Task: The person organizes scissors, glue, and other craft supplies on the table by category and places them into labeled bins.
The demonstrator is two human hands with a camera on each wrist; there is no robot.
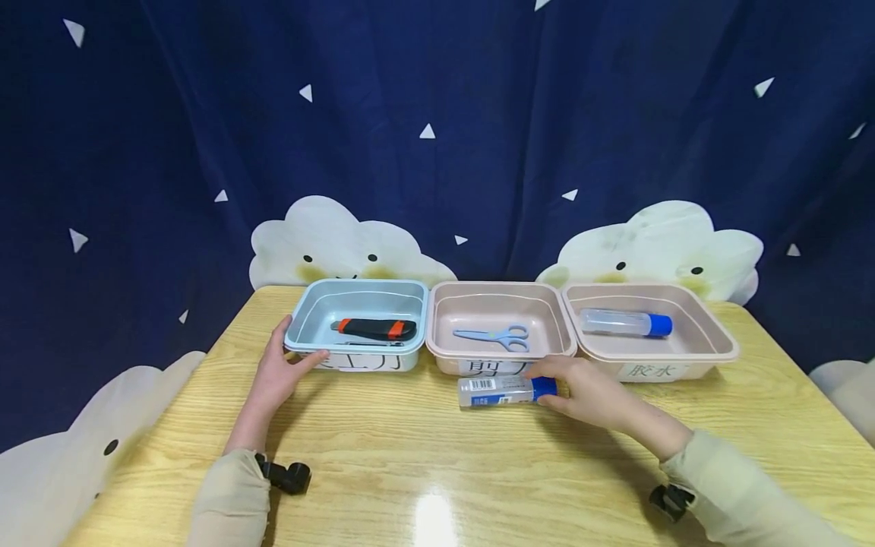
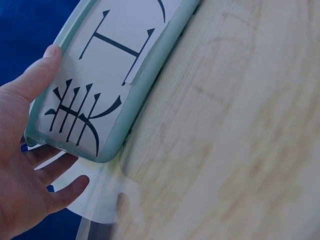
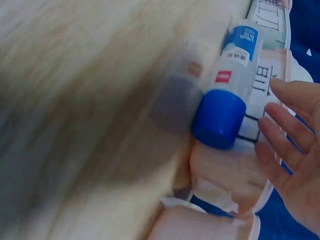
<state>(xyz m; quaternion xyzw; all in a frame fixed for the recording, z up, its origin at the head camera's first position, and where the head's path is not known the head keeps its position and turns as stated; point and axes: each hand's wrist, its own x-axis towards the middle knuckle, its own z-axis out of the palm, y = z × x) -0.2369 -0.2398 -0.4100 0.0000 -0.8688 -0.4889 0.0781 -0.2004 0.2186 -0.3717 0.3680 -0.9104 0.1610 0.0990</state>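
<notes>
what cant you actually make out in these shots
- Head view: whether the right hand grips the glue bottle or only touches its cap; the fingers cover that end.
- Head view: the middle tray's front label, partly hidden by the right hand and bottle.
- Left wrist view: the inside of the blue tray; only its labelled wall shows.
- Right wrist view: the table, smeared by blur.

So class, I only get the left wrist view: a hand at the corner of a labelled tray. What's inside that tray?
Observer: A black and orange utility knife lies in that blue tray.
Operator: Where's the other hand?
Observer: The right hand is at the capped end of a glue bottle lying on the table.
Operator: Any other trays?
Observer: Two pink ones: the middle tray holds scissors, and the right tray holds a second bottle.
</notes>
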